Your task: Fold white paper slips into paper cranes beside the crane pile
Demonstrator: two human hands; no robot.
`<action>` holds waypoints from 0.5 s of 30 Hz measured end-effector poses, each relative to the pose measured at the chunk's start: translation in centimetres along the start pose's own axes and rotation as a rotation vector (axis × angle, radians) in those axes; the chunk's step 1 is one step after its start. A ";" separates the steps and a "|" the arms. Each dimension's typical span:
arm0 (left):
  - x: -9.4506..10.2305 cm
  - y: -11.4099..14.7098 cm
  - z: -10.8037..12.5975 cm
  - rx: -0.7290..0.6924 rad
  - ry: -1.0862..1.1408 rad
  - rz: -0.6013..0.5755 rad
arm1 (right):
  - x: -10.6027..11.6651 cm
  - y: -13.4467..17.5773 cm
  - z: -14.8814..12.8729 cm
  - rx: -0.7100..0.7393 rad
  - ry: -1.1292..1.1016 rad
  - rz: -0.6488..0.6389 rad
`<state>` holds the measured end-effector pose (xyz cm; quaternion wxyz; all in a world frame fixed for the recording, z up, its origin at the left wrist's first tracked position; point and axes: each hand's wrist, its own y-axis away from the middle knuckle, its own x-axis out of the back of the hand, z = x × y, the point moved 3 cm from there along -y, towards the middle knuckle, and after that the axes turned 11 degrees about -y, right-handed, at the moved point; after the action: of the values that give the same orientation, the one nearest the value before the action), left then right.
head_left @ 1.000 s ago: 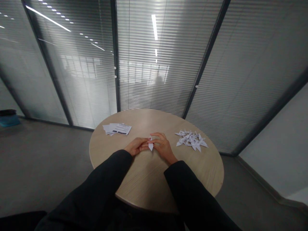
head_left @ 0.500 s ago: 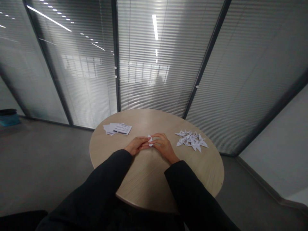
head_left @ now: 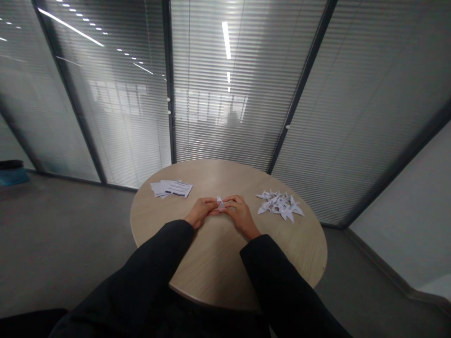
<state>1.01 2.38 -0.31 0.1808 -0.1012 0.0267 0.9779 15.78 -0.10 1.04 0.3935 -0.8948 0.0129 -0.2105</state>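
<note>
A small folded white paper [head_left: 220, 203] is held between my two hands, above the middle of the round table. My left hand [head_left: 202, 212] pinches it from the left, and my right hand [head_left: 241, 215] grips its right side with bent fingers. The fingers cover part of the paper, so its full shape is hidden. To the right lies a pile of folded paper cranes [head_left: 281, 204], white with pointed tips. Several flat sheets of printed paper [head_left: 178, 188] lie overlapping on the left.
The round wooden table [head_left: 218, 171] stands close to a glass partition [head_left: 225, 141] with blinds. A blue bin with a dark rim [head_left: 13, 173] is on the floor at far left. A white wall [head_left: 416, 211] is on the right.
My fingers have shifted on the folded paper, and more of its pointed upper part shows between them. The pile and the flat sheets have stayed in place.
</note>
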 end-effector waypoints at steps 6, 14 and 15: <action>-0.2 0.2 0.2 -0.050 -0.068 -0.004 | -0.1 0.2 0.6 -0.170 -0.054 0.083; -0.3 0.2 0.2 -0.098 -0.113 -0.034 | -0.3 0.4 0.7 -0.374 -0.194 0.064; -0.3 0.2 0.2 -0.102 -0.115 -0.039 | -0.3 0.4 0.8 -0.381 -0.209 0.067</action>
<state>1.17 2.12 -0.06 0.1959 -0.0543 -0.0355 0.9785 15.84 0.24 0.11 0.2230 -0.9691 0.0413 -0.0971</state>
